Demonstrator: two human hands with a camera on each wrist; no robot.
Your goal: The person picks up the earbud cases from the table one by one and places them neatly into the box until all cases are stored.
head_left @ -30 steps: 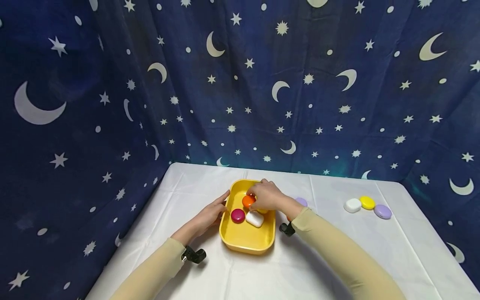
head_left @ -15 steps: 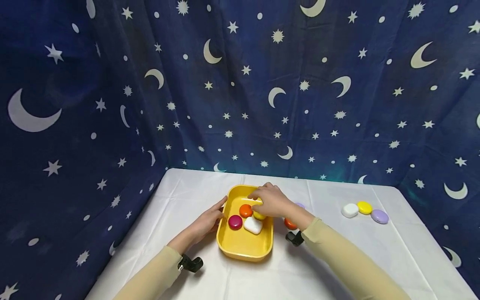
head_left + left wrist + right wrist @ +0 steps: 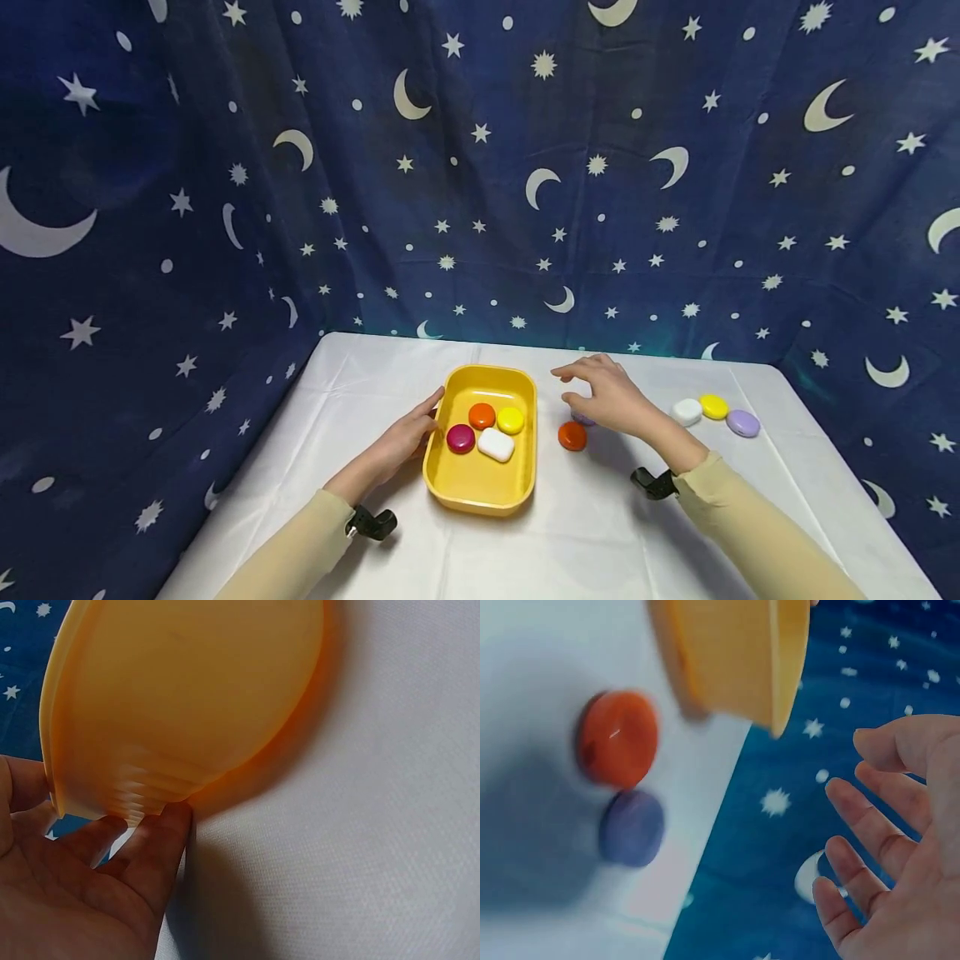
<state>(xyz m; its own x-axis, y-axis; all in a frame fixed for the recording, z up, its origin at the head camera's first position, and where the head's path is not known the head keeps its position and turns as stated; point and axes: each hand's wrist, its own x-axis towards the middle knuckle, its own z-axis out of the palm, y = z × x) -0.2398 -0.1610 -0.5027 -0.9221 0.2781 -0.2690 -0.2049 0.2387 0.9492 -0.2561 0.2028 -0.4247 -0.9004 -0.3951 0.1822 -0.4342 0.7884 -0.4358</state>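
On the table point(image 3: 592, 533), a yellow tray point(image 3: 477, 486) is holding four glossy pebbles point(image 3: 496, 445).
The left hand point(image 3: 397, 444), fingers loosely extended, is touching its side; the right hand point(image 3: 611, 396) (empty, fingers apart) is hovering near the red-orange pebble point(image 3: 572, 436) and lilac pebble point(image 3: 634, 829) beside the tray.

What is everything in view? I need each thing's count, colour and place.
Backdrop: 1, dark blue, moon-and-star patterned, behind the table
Table: 1, white-covered, under the tray
Tray: 1, yellow, on the table
Magenta piece: 1, magenta, in the tray
Orange pieces: 2, orange, in the tray and just right of it
Yellow pieces: 2, yellow, in the tray and far right
White pieces: 2, white, likewise
Purple pieces: 2, purple, beside the outer orange and far right
Wrist cameras: 2, black, one per wrist
Sleeves: 2, beige, on the arms
Left hand: 1, bare, touching the tray
Right hand: 1, bare, right of the tray
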